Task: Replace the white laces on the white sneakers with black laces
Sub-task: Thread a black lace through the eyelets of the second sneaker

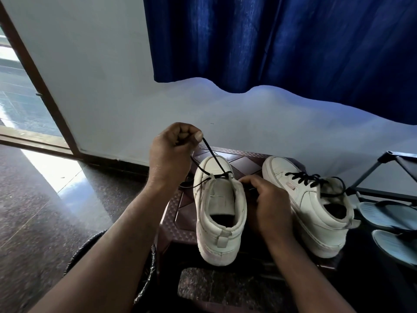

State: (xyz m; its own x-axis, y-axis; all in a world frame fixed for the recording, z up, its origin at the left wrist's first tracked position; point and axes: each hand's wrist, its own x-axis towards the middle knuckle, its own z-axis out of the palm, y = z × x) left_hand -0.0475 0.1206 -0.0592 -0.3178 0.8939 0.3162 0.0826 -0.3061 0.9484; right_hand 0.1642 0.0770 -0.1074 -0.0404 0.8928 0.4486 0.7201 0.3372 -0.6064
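Note:
Two white sneakers stand on a dark brown stool [182,213], toes away from me. The left sneaker [217,213] carries a black lace [213,160] only through its lowest eyelets. My left hand [173,147] is raised above its toe, pinching one end of that lace and holding it taut. My right hand [266,199] rests against the right side of this sneaker, fingers curled near the eyelets; what it grips is hidden. The right sneaker [316,208] is laced with black lace across several eyelets, ends loose.
A pair of grey flip-flops [388,218] lies on the right beside a black metal rack [383,170]. A blue curtain [282,41] hangs on the white wall ahead. An open doorway [24,105] is at the left, with speckled stone floor below.

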